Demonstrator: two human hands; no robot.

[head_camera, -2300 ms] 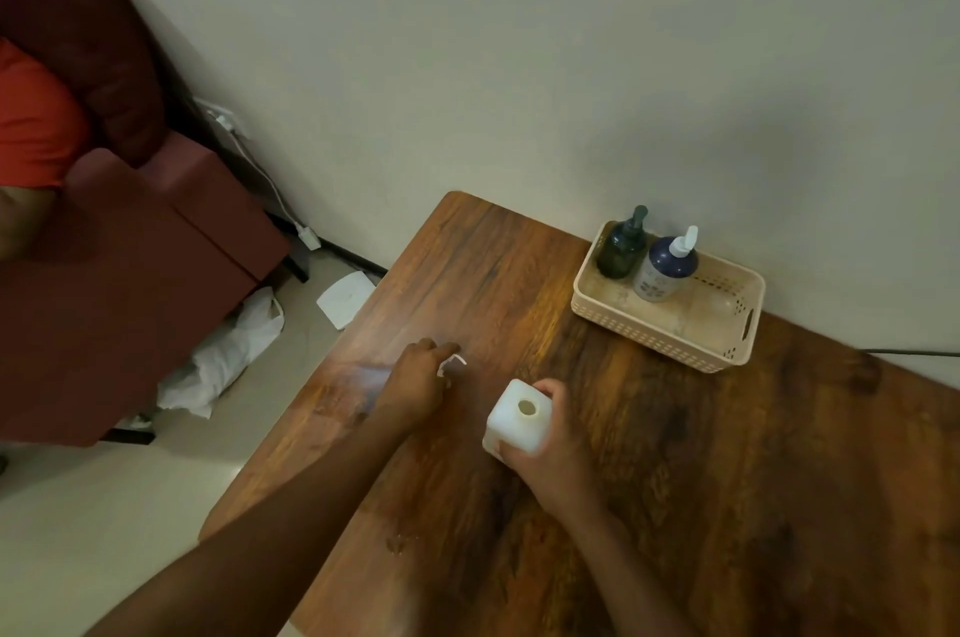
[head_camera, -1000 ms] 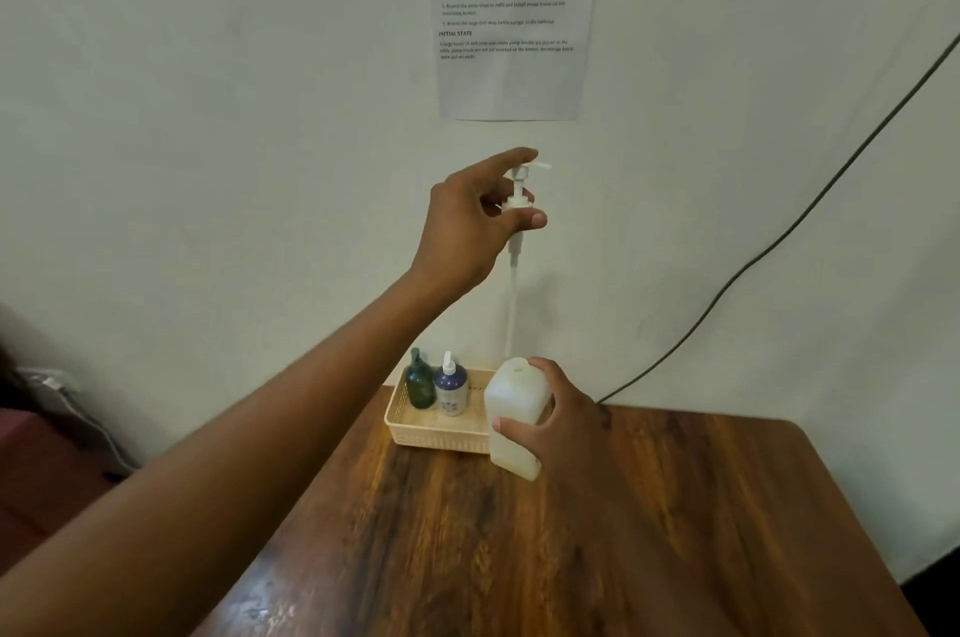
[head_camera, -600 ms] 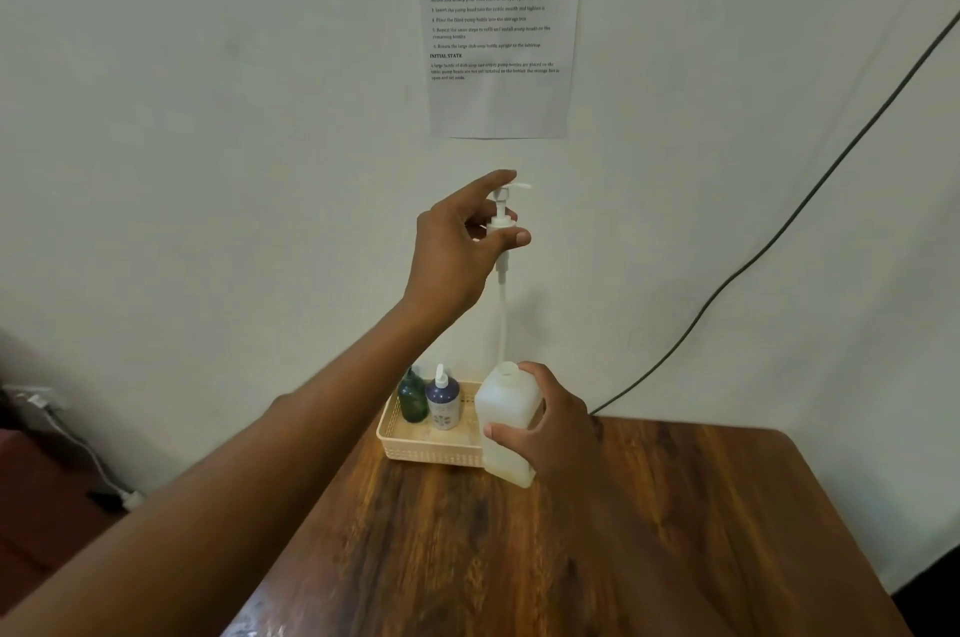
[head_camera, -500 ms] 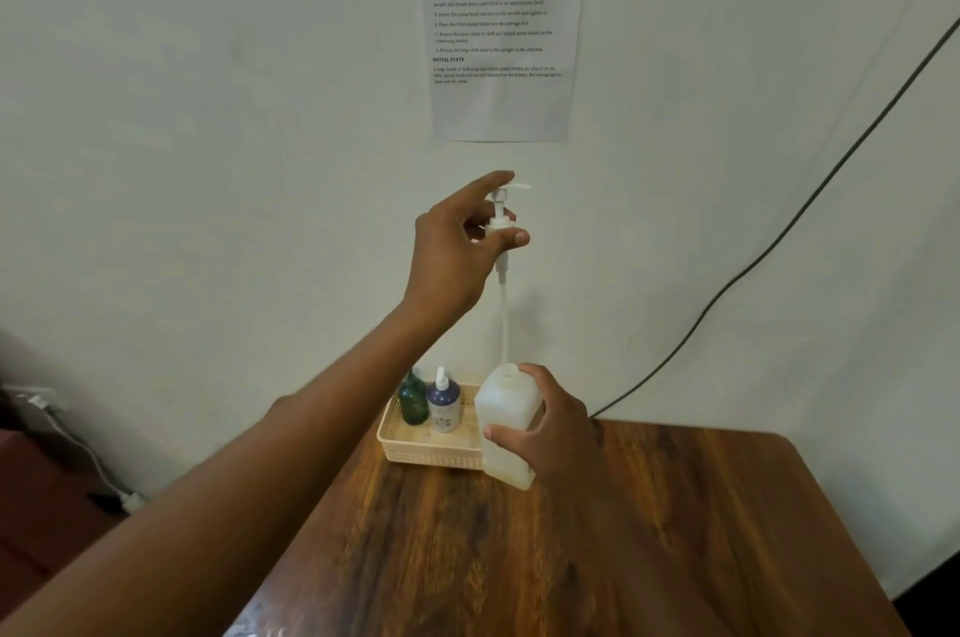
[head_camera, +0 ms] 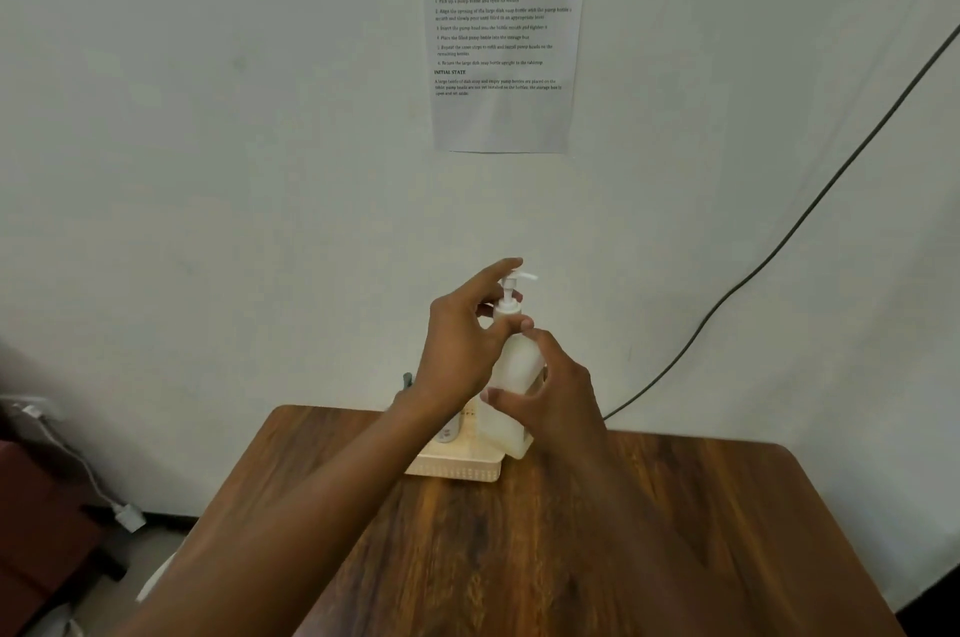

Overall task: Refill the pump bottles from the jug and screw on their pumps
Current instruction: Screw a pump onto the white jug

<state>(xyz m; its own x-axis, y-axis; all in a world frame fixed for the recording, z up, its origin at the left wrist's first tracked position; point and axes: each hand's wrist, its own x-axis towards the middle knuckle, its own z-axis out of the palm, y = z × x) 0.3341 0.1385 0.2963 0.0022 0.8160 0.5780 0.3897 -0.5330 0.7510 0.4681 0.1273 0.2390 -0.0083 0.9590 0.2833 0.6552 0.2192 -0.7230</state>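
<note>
A white square pump bottle (head_camera: pixel 511 376) stands on the wooden table (head_camera: pixel 597 532), gripped around its body by my right hand (head_camera: pixel 550 392). The white pump (head_camera: pixel 511 296) sits in the bottle's neck, its tube down inside. My left hand (head_camera: pixel 462 340) pinches the pump's collar between thumb and fingers. Behind my left wrist is the cream basket (head_camera: pixel 457 465), where two filled pump bottles are mostly hidden; only a dark pump tip (head_camera: pixel 408 379) and a bit of a label show.
The table stands against a pale wall with a printed task sheet (head_camera: pixel 501 28) taped above. A black cable (head_camera: pixel 779 241) runs down the wall at right. At lower left are a white plug and cord (head_camera: pixel 124 514) and dark red furniture.
My left hand has come down with the pump, and its long tube has slid fully into the bottle. The pump head now rests at the neck. My right hand stays on the bottle.
</note>
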